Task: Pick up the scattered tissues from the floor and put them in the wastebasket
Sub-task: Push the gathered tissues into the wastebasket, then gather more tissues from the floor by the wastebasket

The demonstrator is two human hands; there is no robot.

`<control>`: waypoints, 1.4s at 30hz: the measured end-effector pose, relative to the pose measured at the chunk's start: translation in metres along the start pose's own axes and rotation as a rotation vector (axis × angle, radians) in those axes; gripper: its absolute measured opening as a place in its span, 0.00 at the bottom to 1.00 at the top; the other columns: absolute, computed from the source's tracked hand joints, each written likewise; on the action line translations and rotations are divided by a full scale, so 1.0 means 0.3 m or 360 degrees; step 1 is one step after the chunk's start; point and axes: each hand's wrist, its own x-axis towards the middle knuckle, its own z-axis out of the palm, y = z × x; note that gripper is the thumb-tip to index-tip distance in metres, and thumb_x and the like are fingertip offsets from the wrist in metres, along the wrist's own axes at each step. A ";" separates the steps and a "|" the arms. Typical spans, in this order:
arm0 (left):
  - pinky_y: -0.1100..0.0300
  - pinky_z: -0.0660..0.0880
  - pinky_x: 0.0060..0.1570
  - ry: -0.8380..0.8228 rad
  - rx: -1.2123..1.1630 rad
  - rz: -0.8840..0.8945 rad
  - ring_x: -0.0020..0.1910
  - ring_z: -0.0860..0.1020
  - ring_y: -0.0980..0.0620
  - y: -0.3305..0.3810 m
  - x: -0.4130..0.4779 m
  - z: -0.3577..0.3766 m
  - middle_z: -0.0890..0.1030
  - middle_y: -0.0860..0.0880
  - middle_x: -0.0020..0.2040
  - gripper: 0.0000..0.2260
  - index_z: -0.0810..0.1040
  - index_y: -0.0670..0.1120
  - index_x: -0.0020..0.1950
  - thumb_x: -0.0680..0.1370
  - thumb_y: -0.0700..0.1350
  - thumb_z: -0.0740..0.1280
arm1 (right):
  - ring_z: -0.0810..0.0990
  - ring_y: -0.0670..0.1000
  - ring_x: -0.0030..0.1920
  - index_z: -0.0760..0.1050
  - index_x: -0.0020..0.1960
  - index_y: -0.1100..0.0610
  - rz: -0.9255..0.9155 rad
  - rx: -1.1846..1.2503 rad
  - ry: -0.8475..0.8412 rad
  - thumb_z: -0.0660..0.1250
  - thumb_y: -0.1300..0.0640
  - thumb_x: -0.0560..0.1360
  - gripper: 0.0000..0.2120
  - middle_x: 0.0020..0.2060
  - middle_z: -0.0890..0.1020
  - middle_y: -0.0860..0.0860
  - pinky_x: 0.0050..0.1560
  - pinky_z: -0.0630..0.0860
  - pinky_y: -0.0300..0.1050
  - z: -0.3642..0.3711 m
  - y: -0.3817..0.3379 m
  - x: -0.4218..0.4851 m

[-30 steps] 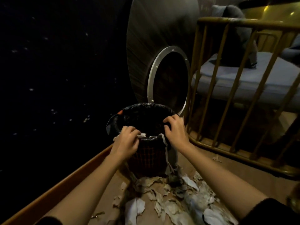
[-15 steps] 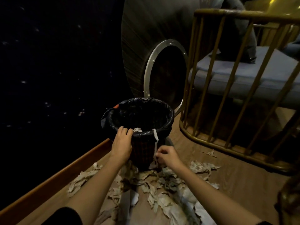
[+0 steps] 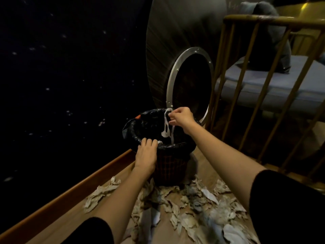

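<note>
The round mesh wastebasket lined with a black plastic bag (image 3: 173, 166) stood on the pale wooden floor (image 3: 207, 175), just right of a long wooden ledge (image 3: 73, 191) that ran along the floor's left edge. Behind the basket rose a large dark curved panel with a metal-ringed round opening (image 3: 189, 81); to the right stood a railing of golden wooden bars (image 3: 260, 81), with a grey cushioned seat (image 3: 274, 85) behind it. Crumpled pale tissues (image 3: 186, 213) lay on the floor before the basket. The left hand (image 3: 146, 152) rested on the near rim. The right hand (image 3: 182, 118) hung above the basket's mouth, pinching a thin white tissue strip (image 3: 167, 125) whose lower end seemed to reach inside.
</note>
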 end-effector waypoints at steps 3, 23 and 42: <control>0.46 0.67 0.65 -0.0022 -0.0001 0.0017 0.70 0.61 0.41 -0.014 0.008 0.004 0.70 0.42 0.64 0.20 0.64 0.44 0.63 0.73 0.31 0.61 | 0.83 0.56 0.45 0.77 0.37 0.58 -0.0040 -0.0164 0.0026 0.67 0.65 0.74 0.08 0.48 0.81 0.61 0.39 0.82 0.45 0.004 0.047 -0.050; 0.43 0.58 0.72 -0.1179 -0.0584 0.0249 0.75 0.53 0.40 0.388 -0.658 0.593 0.55 0.43 0.76 0.33 0.60 0.61 0.70 0.68 0.60 0.68 | 0.51 0.64 0.74 0.56 0.72 0.39 0.0795 -0.1548 -0.0351 0.66 0.49 0.73 0.32 0.77 0.52 0.50 0.71 0.58 0.65 -0.397 1.077 -0.785; 0.50 0.73 0.46 -0.0454 -0.0723 0.0054 0.51 0.75 0.35 0.402 -0.332 0.631 0.64 0.35 0.67 0.25 0.65 0.44 0.68 0.73 0.32 0.63 | 0.59 0.63 0.69 0.67 0.66 0.46 0.0338 -0.1322 0.0233 0.62 0.66 0.72 0.26 0.73 0.61 0.53 0.64 0.69 0.60 -0.554 1.089 -0.482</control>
